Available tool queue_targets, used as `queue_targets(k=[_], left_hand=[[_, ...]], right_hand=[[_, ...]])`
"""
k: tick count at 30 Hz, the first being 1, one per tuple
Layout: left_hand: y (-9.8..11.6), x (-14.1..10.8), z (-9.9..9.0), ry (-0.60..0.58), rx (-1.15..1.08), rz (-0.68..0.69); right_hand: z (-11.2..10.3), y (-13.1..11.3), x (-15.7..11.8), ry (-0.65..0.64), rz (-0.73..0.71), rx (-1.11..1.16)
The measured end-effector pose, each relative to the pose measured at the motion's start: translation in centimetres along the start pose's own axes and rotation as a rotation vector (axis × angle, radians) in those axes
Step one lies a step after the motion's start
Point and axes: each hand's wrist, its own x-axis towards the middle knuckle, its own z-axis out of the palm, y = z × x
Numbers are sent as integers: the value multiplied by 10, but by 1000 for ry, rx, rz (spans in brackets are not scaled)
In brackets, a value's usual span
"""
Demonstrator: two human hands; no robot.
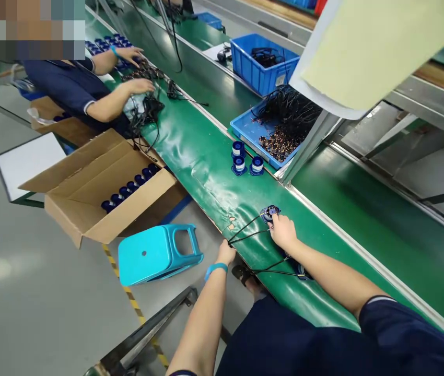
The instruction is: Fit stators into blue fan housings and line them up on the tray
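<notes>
My left hand (226, 253), with a blue band at its wrist, is closed on black cables (248, 225) at the near edge of the green work surface. The cables run from it to a round blue housing (270, 212) with a dark ring-shaped part inside. My right hand (283, 231) grips this housing by its near side, fingers partly hidden. Beneath my right forearm, another blue part (303, 272) with cables lies half covered. Three blue housings with white labels (239, 165) stand farther along the surface.
A shallow blue tray (241, 127) holds black cables and copper-coloured rings; a blue bin (265, 78) stands behind it. A metal post (308, 149) rises nearby. At left are a cardboard box (128, 222) with blue parts, a turquoise stool (143, 256) and a co-worker's hands (138, 86) over cables.
</notes>
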Motion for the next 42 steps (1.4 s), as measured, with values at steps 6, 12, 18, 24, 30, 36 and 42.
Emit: queue_targets(k=[6, 12, 18, 24, 30, 36, 42], left_hand=[[-3, -55, -25, -115, -81, 115], [-4, -183, -94, -58, -286, 249], [13, -350, -127, 101, -711, 228], [-12, -500, -98, 471, -1033, 271], [-63, -615, 4, 1032, -1425, 207], [-116, -661, 90, 1653, -1809, 337], [-146, -685, 117, 1971, -2059, 237]], right_hand=[[-20, 2, 23, 11, -153, -31], [-48, -42, 29, 109, -517, -28], [-75, -151, -1, 379, -1295, 242], [-80, -315, -121, 285, -2013, 357], [-16, -420, -368, -49, -2611, 156], [77, -427, -610, -269, -2902, -347], [132, -418, -728, -297, -3080, -475]])
